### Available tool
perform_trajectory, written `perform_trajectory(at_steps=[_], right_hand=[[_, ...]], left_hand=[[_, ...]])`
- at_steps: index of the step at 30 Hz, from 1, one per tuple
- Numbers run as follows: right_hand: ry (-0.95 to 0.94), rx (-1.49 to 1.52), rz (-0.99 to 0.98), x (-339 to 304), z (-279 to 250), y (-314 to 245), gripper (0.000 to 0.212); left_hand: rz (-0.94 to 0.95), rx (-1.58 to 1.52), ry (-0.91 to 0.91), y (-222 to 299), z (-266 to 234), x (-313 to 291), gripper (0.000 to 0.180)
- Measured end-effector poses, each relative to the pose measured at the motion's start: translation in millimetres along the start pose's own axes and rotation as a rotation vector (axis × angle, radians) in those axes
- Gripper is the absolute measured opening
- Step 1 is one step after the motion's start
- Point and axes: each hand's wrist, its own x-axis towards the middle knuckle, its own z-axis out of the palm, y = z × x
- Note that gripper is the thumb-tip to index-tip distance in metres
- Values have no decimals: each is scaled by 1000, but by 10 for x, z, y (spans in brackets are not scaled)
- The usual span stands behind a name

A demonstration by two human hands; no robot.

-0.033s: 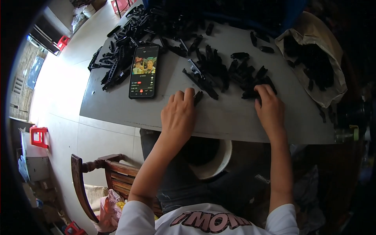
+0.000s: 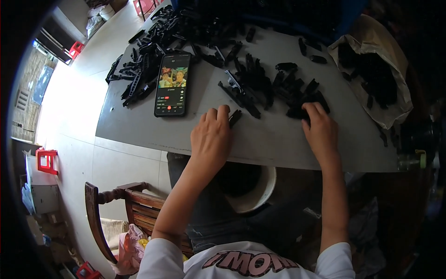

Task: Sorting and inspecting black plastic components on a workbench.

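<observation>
The grip of the left hand (image 2: 211, 132) is bent, its fingertips down on the worktop (image 2: 274, 139) near the front edge; a slim black piece (image 2: 235, 118) juts out just beside them, but with the thumb hidden I cannot tell whether it is pinched. The grip of the right hand (image 2: 321, 130) is half curled, thumb and fingers at the front of a cluster of black parts (image 2: 295, 88), and whether it clasps one cannot be told. Between the hands a strip of grey surface runs to the front edge, and more of it reaches from the right hand toward the front right corner. The front left corner also shows grey, beyond the phone (image 2: 172, 86), which lies face up, lit, left of the left hand. Past the hands, a middle bunch of black parts (image 2: 253, 79) blocks the way to the back edge, and a large black heap (image 2: 181, 28) fills the back left. At the right edge an open sack (image 2: 390, 111) holds dark pieces. Below the front edge stands a pale bucket (image 2: 267, 190); at left, on the light floor (image 2: 111, 172), are a wooden chair (image 2: 145, 200) and a red stool (image 2: 46, 161).
</observation>
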Motion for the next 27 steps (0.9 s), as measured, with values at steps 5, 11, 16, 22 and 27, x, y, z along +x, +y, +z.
perform_trajectory(at_steps=[5,11,16,22,27], right_hand=[[-141,-50,61,-34,-63,-56,29],[-576,720,-26,-326,-269,-237,31],[-588,1112,58,-561,-345,-657,33],[-122,751,-208,-812,-291,-791,28],[-106,980,85,-773,-344,-612,21]], left_hand=[[49,-170,-65,-68,-156,-76,33],[34,-770,2,176,-82,-301,43],[-121,-1164,-130,380,73,-499,40],[-293,-1291,-211,321,151,-573,31],[87,-897,-314,406,-7,-611,42]])
